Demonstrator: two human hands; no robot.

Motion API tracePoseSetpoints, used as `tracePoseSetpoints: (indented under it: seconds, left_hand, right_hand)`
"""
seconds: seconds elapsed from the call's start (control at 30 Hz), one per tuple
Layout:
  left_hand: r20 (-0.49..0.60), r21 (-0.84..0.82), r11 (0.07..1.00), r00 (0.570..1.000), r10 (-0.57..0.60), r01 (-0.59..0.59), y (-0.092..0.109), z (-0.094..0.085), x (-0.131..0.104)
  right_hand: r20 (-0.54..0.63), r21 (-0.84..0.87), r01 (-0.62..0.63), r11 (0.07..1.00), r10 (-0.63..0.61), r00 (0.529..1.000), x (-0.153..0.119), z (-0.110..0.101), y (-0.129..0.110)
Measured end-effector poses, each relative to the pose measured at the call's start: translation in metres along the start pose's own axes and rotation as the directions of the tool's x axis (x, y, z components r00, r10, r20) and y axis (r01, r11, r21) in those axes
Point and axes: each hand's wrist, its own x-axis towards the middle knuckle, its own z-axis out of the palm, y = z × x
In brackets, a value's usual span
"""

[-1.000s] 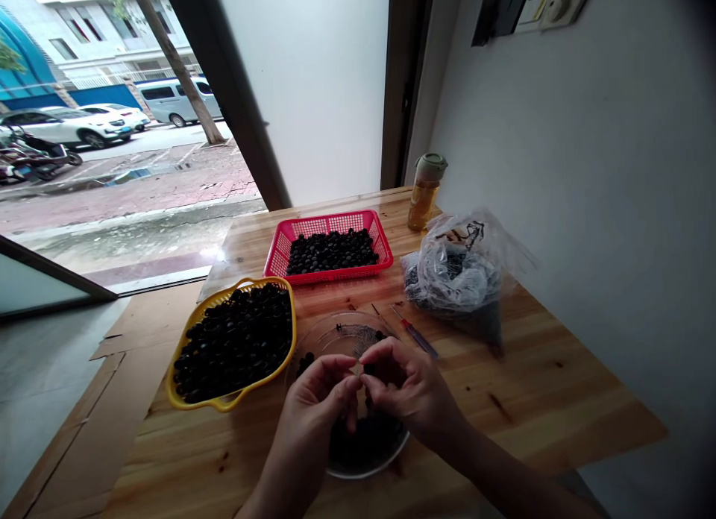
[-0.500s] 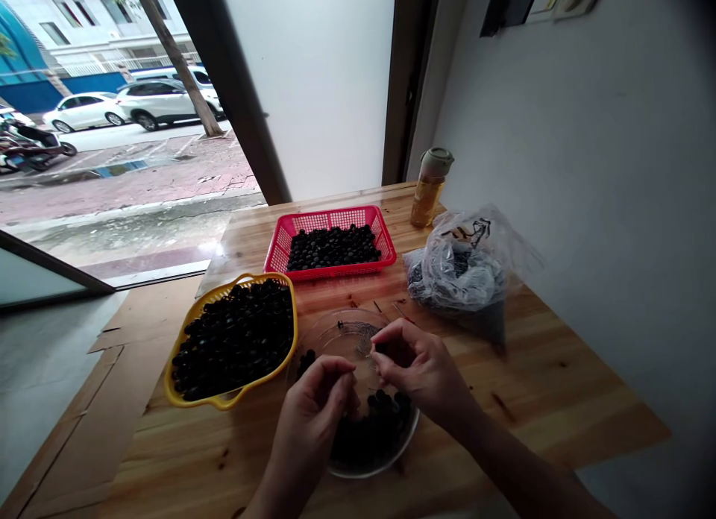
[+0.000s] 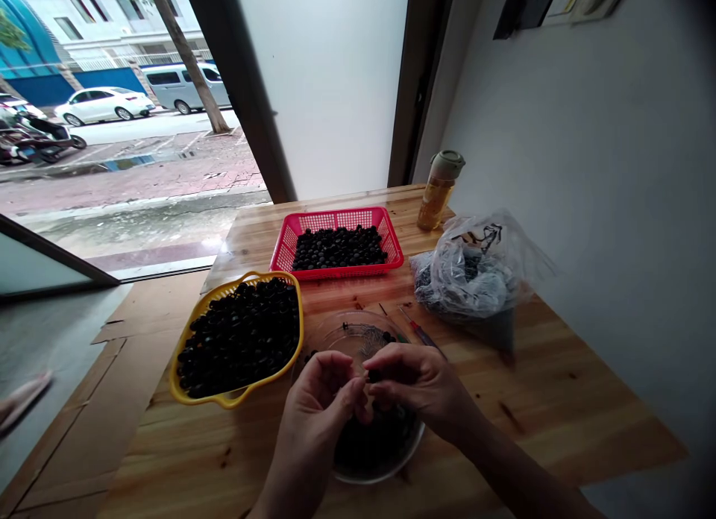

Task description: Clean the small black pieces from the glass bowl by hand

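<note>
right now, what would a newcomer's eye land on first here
Probably the yellow basket, heaped with black pieces, at the left of the wooden table. The red basket stands behind it and to the right, holding more dark pieces. Front and centre, the left hand and right hand are close together over a clear round dish, the right one pinching a small dark piece.

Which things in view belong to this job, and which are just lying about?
Likely the job's: black piece in the right hand; clear dish; yellow basket; red basket; plastic bag.

Likely just lying about: bottle; perhaps the screwdriver-like tool, unheld.
</note>
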Motion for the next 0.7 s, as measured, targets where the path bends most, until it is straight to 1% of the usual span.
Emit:
tracePoseSetpoints:
  seconds: [0.07, 0.13, 0.2, 0.23, 0.3, 0.37, 0.4, 0.5, 0.57, 0.63, 0.7]
  left_hand:
    - [0.013, -0.002, 1.0, 1.0, 0.01, -0.01, 0.004, 0.003, -0.001]
    - [0.028, 0.01, 1.0, 1.0, 0.007, -0.007, 0.008, 0.005, -0.003]
    - [0.034, 0.041, 0.999, 0.999, -0.001, -0.001, 0.011, 0.006, -0.003]
    - [0.032, 0.061, 0.998, 0.999, -0.001, -0.001, 0.012, 0.006, -0.004]
    - [0.02, 0.095, 0.995, 1.0, 0.014, -0.016, 0.011, 0.004, -0.004]
    - [0.017, 0.109, 0.993, 0.999, 0.042, -0.043, 0.008, 0.001, -0.005]
    - [0.025, 0.111, 0.992, 0.998, 0.051, -0.053, 0.006, 0.0, -0.005]
    - [0.062, 0.131, 0.989, 0.996, 0.063, -0.071, 0.005, -0.002, -0.007]
    - [0.064, 0.16, 0.984, 0.995, 0.072, -0.081, 0.006, -0.002, -0.009]
    - [0.047, 0.159, 0.984, 0.997, 0.069, -0.075, 0.007, -0.001, -0.01]
    - [0.024, 0.111, 0.992, 0.998, 0.053, -0.055, 0.006, 0.001, -0.011]
  right_hand:
    - [0.007, 0.07, 0.018, 0.997, -0.019, 1.0, -0.001, 0.0, 0.002]
    - [0.014, 0.083, 0.064, 0.995, -0.065, 0.998, -0.001, 0.0, 0.004]
    - [0.01, 0.029, 0.148, 0.988, -0.149, 0.989, -0.002, 0.001, 0.005]
    - [0.008, -0.031, 0.212, 0.977, -0.212, 0.977, -0.002, 0.0, 0.004]
    - [0.024, -0.2, 0.359, 0.911, -0.362, 0.932, -0.003, 0.0, 0.003]
    - [0.079, -0.367, 0.479, 0.797, -0.487, 0.87, -0.005, 0.001, 0.0]
    - [0.114, -0.427, 0.517, 0.742, -0.523, 0.844, -0.005, 0.001, -0.002]
    - [0.197, -0.539, 0.578, 0.612, -0.576, 0.793, -0.008, 0.003, -0.006]
    - [0.22, -0.583, 0.594, 0.554, -0.596, 0.772, -0.01, 0.006, -0.006]
    - [0.203, -0.609, 0.587, 0.533, -0.611, 0.765, -0.012, 0.01, -0.004]
    - [0.172, -0.627, 0.566, 0.535, -0.613, 0.771, -0.016, 0.013, -0.003]
